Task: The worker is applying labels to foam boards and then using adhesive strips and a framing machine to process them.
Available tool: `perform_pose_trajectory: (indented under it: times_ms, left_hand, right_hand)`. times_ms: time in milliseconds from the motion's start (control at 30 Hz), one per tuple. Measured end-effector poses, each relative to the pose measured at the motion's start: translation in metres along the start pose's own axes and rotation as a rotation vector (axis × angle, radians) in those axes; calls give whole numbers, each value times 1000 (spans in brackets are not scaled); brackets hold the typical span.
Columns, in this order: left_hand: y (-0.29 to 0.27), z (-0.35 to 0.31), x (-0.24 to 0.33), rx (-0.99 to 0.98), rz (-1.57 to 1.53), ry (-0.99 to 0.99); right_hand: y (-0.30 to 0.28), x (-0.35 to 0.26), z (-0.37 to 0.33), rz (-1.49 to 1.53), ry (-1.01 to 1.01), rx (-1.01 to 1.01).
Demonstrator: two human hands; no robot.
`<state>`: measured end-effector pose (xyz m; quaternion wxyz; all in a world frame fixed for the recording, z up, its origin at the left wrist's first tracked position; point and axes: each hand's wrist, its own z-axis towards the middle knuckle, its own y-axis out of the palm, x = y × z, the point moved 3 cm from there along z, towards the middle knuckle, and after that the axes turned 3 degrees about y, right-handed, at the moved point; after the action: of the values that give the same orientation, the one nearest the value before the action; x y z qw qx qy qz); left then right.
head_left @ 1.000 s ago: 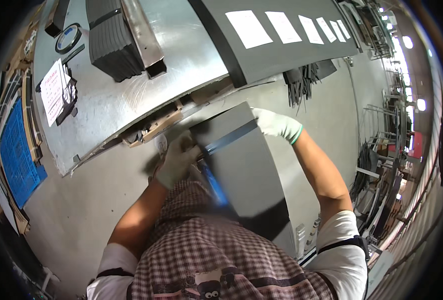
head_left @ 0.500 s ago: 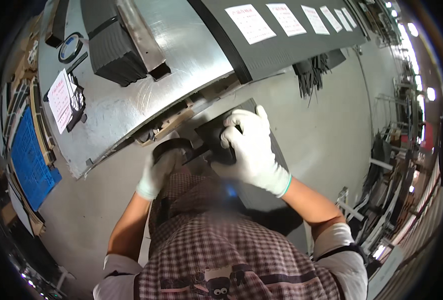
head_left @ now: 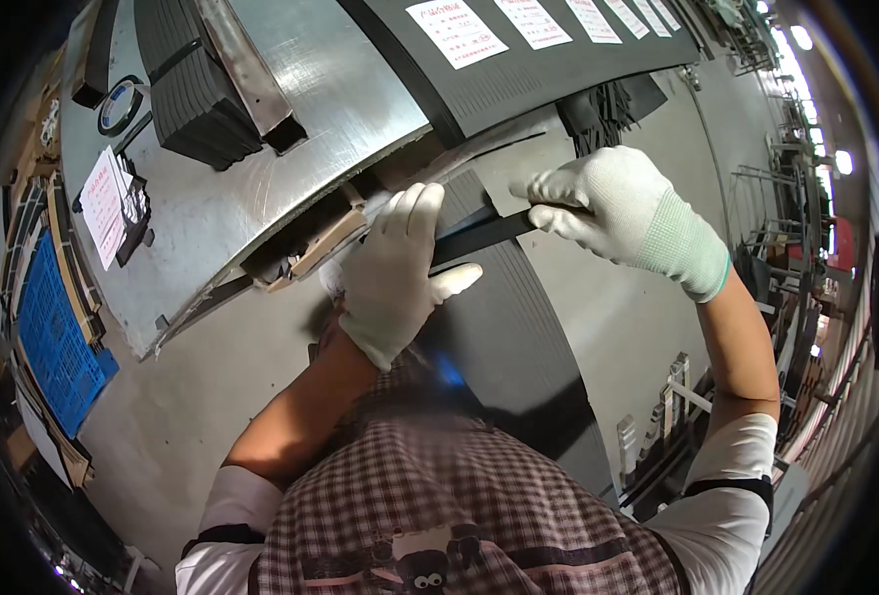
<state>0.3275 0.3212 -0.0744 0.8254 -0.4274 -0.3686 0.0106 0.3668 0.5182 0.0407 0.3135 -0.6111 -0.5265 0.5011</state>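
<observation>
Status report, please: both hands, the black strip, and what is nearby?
Right hand pinching black strip. Left hand at strip's left side, thumb spread. Strip straight over dark sheet stack, contact unclear. Nearby: metal table, ahead-left.

**Checked apron (head_left: 519, 506), white gloves (head_left: 623, 203)**

Apron: brownish and pale checks; cartoon sheep (head_left: 425, 570) low on front, dark and pink stripes (head_left: 578, 555) alongside. Gloves knit; right cuff (head_left: 682, 243) pale green, teal rim (head_left: 714, 285). Sleeves (head_left: 742, 451) white, black bands (head_left: 732, 489) around both.

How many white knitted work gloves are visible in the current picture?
2. One is on the left hand, spread over a narrow black strip; the other is on the right hand, at the strip's right end. Others could be hidden.
</observation>
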Motion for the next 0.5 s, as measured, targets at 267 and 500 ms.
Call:
perform_pose_trajectory:
  times_ms: [267,500]
  left_hand:
    - [-18,13,-12,-132,-232,-68]
    - [-59,132,-173,483,103,-304]
  right_hand:
    - [134,78,27,-12,252,261]
    - [108,82,-25,960,560,285]
